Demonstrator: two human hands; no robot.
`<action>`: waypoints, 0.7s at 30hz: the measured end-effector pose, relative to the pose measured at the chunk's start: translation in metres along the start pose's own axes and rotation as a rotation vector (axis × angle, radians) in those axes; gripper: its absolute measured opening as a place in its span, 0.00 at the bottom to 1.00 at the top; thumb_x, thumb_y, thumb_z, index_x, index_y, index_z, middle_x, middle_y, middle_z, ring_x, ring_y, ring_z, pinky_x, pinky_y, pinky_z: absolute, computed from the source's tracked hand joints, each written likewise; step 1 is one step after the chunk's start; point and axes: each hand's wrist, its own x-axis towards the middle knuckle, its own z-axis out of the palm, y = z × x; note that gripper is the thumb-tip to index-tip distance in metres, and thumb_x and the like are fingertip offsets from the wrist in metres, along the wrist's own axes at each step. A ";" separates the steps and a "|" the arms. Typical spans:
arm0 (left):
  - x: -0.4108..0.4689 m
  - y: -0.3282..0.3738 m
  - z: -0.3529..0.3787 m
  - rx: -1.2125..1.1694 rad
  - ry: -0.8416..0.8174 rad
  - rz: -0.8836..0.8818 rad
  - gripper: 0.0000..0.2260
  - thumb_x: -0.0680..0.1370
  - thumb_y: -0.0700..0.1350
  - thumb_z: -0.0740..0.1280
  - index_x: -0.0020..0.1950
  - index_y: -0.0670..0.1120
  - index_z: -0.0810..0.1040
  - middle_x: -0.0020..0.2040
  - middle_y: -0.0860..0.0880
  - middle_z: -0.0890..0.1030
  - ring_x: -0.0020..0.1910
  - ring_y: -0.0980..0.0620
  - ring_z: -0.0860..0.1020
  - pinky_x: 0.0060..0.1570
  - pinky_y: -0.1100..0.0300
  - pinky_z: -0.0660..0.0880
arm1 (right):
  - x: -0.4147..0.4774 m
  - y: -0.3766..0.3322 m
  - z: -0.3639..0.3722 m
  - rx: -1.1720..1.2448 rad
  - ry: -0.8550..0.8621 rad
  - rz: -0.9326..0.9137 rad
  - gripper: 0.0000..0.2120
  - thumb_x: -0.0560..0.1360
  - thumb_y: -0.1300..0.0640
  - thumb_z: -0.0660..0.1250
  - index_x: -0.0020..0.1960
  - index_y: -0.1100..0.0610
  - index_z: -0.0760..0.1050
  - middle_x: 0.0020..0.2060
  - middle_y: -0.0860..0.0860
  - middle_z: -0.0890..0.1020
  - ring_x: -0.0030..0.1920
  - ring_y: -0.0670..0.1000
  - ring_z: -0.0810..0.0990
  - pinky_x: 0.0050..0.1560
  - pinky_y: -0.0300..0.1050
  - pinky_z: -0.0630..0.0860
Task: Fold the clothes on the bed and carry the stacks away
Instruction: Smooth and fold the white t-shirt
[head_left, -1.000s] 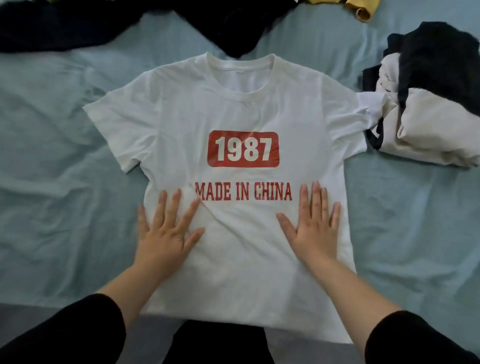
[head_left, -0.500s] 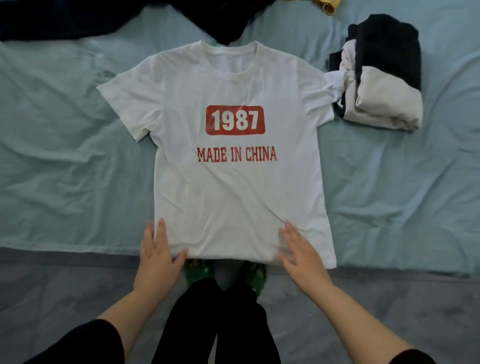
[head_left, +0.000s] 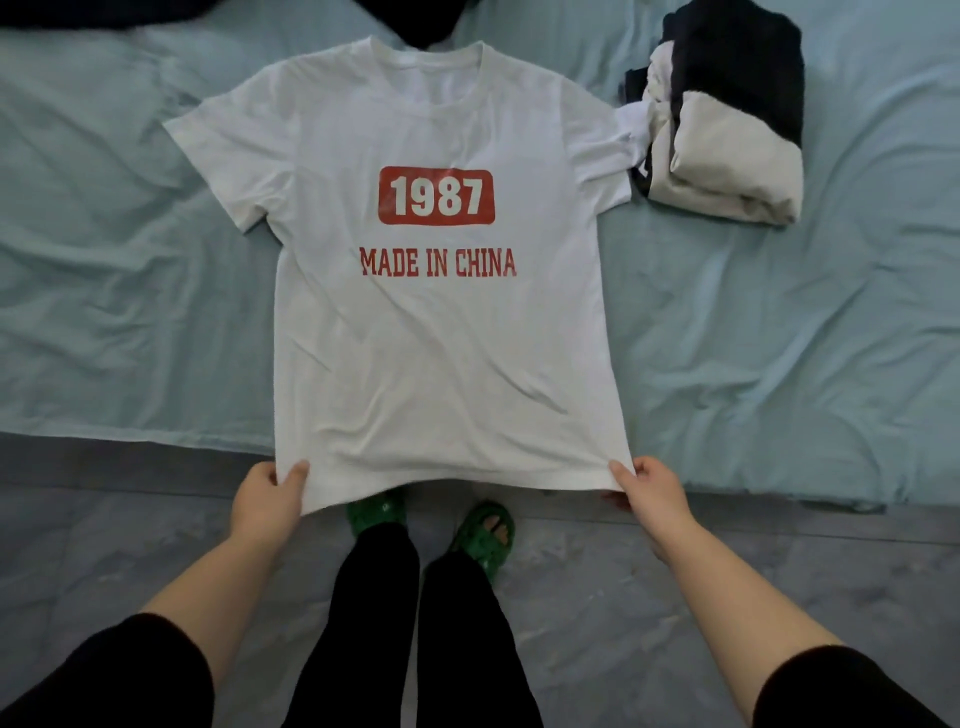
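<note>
**Item:** white T-shirt (head_left: 441, 338), print up, flat on the bed (head_left: 130, 312), hem overhanging the bed edge.
**Grip:** left hand (head_left: 266, 498) and right hand (head_left: 653, 492) each pinch one hem corner.
**Risk:** an uneven pull could skew the T-shirt. It could also drag the sleeve that touches the folded stack (head_left: 727, 156) beside the T-shirt and upset that stack.
**Unclear:** dark clothes (head_left: 415, 21) beyond the T-shirt's collar are cut off by the frame. The fingers under the hem are hidden.

white T-shirt (head_left: 441, 338), red print, teal sheet (head_left: 779, 338)
</note>
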 end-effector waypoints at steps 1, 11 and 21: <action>-0.003 -0.002 -0.004 -0.048 -0.001 -0.017 0.13 0.78 0.50 0.66 0.53 0.40 0.75 0.52 0.38 0.80 0.48 0.40 0.77 0.51 0.48 0.75 | -0.003 0.000 -0.003 0.033 -0.027 0.011 0.08 0.78 0.59 0.66 0.41 0.59 0.72 0.42 0.60 0.81 0.34 0.54 0.81 0.42 0.51 0.79; -0.018 0.005 -0.035 -0.532 -0.060 -0.209 0.05 0.79 0.40 0.67 0.50 0.39 0.75 0.51 0.39 0.78 0.38 0.49 0.77 0.32 0.59 0.81 | -0.019 -0.033 -0.036 -0.031 -0.099 -0.007 0.05 0.78 0.58 0.67 0.51 0.58 0.72 0.39 0.57 0.83 0.28 0.47 0.81 0.30 0.40 0.66; 0.037 0.127 -0.054 -0.825 -0.139 -0.232 0.08 0.81 0.36 0.61 0.48 0.46 0.77 0.39 0.44 0.73 0.31 0.52 0.76 0.27 0.62 0.80 | 0.038 -0.155 -0.020 0.217 -0.077 0.012 0.04 0.77 0.56 0.67 0.46 0.55 0.73 0.26 0.50 0.82 0.24 0.42 0.80 0.27 0.37 0.64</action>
